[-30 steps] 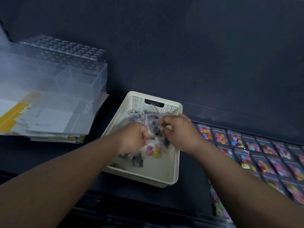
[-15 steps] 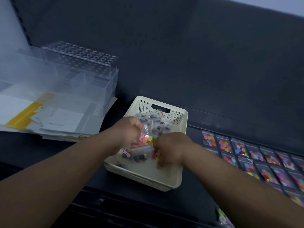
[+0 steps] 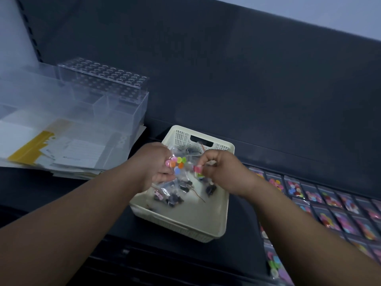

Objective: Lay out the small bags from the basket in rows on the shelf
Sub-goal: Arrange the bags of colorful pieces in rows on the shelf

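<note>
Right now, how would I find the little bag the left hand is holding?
Find the cream plastic basket on the dark shelf. Above it, the left hand grips a clear small bag. Its bright round buttons differ from the dark pieces in the bags below.

This looks like a shop or its stockroom: a dark metal shelf (image 3: 243, 240) hung on a slotted upright (image 3: 26, 23), small bags (image 3: 329, 203) of coloured buttons in neat rows like stock, and clear plastic display boxes (image 3: 115, 100) nearby.
</note>
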